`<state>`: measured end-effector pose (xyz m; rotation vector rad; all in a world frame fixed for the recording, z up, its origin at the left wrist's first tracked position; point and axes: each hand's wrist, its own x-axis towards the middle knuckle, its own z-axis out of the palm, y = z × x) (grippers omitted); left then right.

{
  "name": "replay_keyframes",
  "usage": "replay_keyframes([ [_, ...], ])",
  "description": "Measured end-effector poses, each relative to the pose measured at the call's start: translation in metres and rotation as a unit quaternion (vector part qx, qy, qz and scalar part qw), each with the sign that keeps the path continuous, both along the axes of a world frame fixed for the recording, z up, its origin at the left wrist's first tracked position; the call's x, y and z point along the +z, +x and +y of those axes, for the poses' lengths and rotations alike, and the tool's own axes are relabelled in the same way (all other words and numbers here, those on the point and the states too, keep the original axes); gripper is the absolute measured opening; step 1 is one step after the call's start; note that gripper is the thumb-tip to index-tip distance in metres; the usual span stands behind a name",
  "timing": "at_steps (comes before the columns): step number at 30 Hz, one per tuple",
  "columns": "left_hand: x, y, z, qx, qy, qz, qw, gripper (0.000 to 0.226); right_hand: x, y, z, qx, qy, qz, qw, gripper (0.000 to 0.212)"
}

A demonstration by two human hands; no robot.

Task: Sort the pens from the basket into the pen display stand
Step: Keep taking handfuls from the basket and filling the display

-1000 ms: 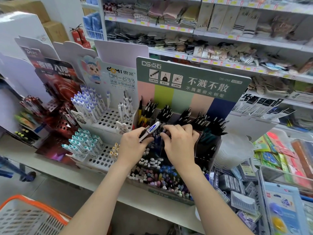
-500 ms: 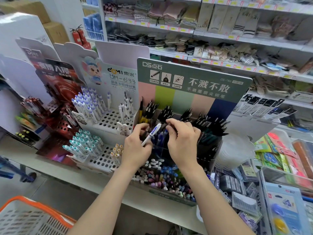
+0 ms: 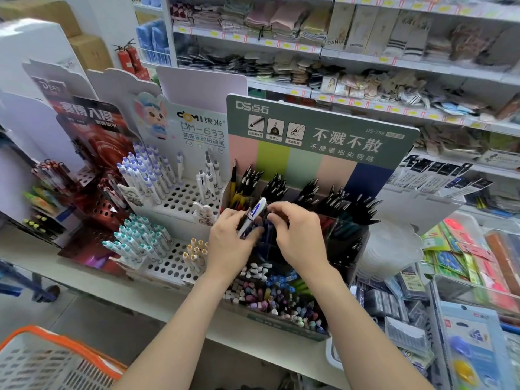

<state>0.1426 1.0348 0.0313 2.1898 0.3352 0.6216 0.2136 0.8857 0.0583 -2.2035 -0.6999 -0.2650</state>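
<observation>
Basket (image 3: 33,361), orange-rimmed, sat lowest and nearest, at the left, kept within reach for the next pick. Both forearms reached up past it over the shelf edge, wrists bent downward. The left hand (image 3: 230,244) pinched a white-and-blue pen (image 3: 258,209) between thumb and fingers, its end tilted up, likely held ready for a slot. The right hand (image 3: 298,237) curled its fingers among dark blue pens in the pen display stand (image 3: 318,130), seemingly making room; whether it gripped one could not be told.
</observation>
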Motion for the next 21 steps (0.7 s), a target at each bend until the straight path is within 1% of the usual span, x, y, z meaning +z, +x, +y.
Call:
replay_keyframes([
  [3,0.001,0.005,0.008,-0.016,0.031,0.002,0.999,0.015,0.011,-0.001,0.000,-0.002,0.072,-0.004,0.997,0.019],
  [5,0.002,0.007,0.011,-0.021,0.020,0.007,1.000,0.014,0.020,0.000,-0.002,-0.024,0.111,-0.026,0.993,0.023],
  [8,0.001,0.007,0.010,-0.020,-0.004,0.008,1.000,0.013,0.024,0.001,-0.004,-0.030,0.125,-0.034,0.991,0.029],
  [12,0.002,0.007,0.007,-0.027,-0.015,0.005,1.000,0.016,0.015,0.001,-0.007,0.033,0.088,0.014,0.995,0.029],
  [15,0.001,0.007,0.007,-0.020,-0.024,0.005,0.999,0.018,0.010,0.001,-0.008,0.072,0.058,0.022,0.995,0.029],
  [19,-0.001,0.005,0.006,0.005,-0.067,-0.003,0.998,0.016,0.002,0.003,-0.010,0.069,-0.002,0.013,0.998,0.032],
  [21,-0.003,0.003,0.006,0.011,-0.070,0.002,0.997,0.019,-0.002,0.001,-0.007,0.062,-0.045,0.002,0.997,0.031],
])
